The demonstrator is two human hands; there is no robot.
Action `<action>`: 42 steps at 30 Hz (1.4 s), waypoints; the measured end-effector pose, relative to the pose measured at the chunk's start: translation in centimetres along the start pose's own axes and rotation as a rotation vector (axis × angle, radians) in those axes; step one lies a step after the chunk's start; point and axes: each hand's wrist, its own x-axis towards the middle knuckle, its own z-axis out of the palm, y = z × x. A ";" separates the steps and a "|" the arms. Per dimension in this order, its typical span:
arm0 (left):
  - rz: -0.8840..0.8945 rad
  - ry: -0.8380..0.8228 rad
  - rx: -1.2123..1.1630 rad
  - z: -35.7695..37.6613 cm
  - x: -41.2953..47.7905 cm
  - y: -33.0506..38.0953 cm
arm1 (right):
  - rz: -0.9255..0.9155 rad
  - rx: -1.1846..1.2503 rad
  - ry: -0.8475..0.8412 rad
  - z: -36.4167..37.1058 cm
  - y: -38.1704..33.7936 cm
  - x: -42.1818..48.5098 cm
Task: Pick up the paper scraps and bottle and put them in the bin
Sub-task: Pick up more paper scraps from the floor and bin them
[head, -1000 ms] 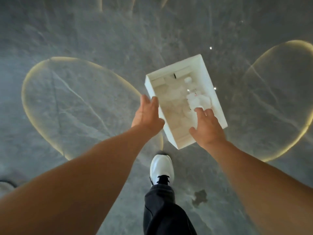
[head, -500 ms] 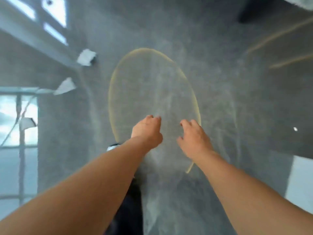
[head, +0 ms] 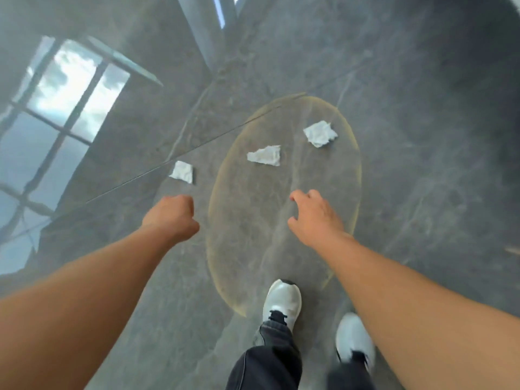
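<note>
Here three paper scraps lie on the polished floor (head: pixel 422 192), beyond both hands; neither bin nor bottle is in view. The right hand (head: pixel 315 218) hangs open and empty, nearest the middle scrap (head: pixel 264 155), which lies just far and slightly left of it, long axis running left to right. The left hand (head: pixel 171 218) is curled closed, seemingly empty, with the left scrap (head: pixel 182 172) just beyond it. The right scrap (head: pixel 320 133) lies farthest.

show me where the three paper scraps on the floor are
Left paper scrap (head: pixel 182 172), head view, middle of the small square piece.
Middle paper scrap (head: pixel 265 155), head view, centre of the torn strip.
Right paper scrap (head: pixel 320 134), head view, centre of the crumpled piece.
</note>
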 end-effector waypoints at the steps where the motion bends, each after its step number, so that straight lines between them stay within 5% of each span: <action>1: -0.014 -0.006 -0.023 0.1 0.6 -0.5 | -0.020 -0.027 -0.013 -0.3 -1.1 1.0; 9: -0.132 0.033 -0.274 3.3 9.5 0.1 | 0.010 -0.213 -0.017 0.0 -2.4 12.4; 16: -0.316 0.168 -0.364 7.0 20.5 0.3 | 0.483 -0.124 0.068 4.1 -0.6 25.4; 22: -0.492 0.193 -0.368 11.5 26.2 -0.4 | 0.408 -0.099 0.015 9.7 -0.8 31.7; 28: -0.472 0.304 -0.307 13.1 28.1 -1.9 | 0.379 -0.164 0.323 10.8 0.0 32.3; 34: -0.305 0.157 -0.352 12.3 27.6 -1.3 | 0.203 -0.146 0.193 8.9 0.8 32.4; 42: -0.126 0.091 -0.389 10.1 25.9 3.9 | 0.292 -0.038 0.262 5.1 1.9 30.7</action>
